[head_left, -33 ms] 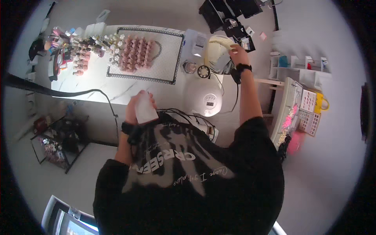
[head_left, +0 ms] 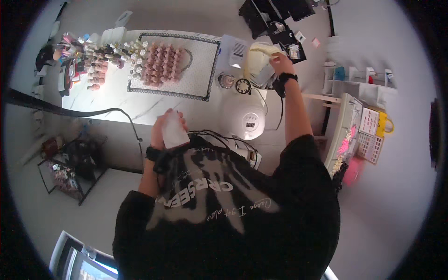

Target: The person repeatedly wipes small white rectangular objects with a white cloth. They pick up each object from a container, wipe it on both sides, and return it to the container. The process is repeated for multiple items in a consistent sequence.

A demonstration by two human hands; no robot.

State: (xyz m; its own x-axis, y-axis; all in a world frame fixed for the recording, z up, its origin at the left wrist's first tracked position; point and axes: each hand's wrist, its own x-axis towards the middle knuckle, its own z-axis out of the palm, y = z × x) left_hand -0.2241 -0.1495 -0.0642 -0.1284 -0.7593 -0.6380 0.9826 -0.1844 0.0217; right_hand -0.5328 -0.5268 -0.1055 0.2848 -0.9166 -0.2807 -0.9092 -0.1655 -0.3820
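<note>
My left hand (head_left: pixel 159 129) is wrapped round a white, flat piece (head_left: pixel 175 133) that looks like a wipe or paper, held in front of my shirt at the near table edge. Away to the right, my right hand (head_left: pixel 283 65) reaches over a cream-coloured bin (head_left: pixel 253 48) holding grey and whitish flat items. Its fingers are bent together at the bin's right side; what they grip, if anything, is hidden. A white nail lamp (head_left: pixel 237 114) stands nearer to me, with a round black disc (head_left: pixel 243 86) and a small clear jar (head_left: pixel 226 80) behind it.
On the white table (head_left: pixel 112 108) lies a black-edged mat (head_left: pixel 200 65) bearing rows of pink bottles (head_left: pixel 162 65). More bottles and brushes crowd the left. Black cables (head_left: pixel 210 134) run by the lamp. A black trolley (head_left: pixel 275 28) and a side shelf (head_left: pixel 343 112) stand right.
My right hand has shifted very slightly left and down over the bin. My left hand still holds the white piece in nearly the same place.
</note>
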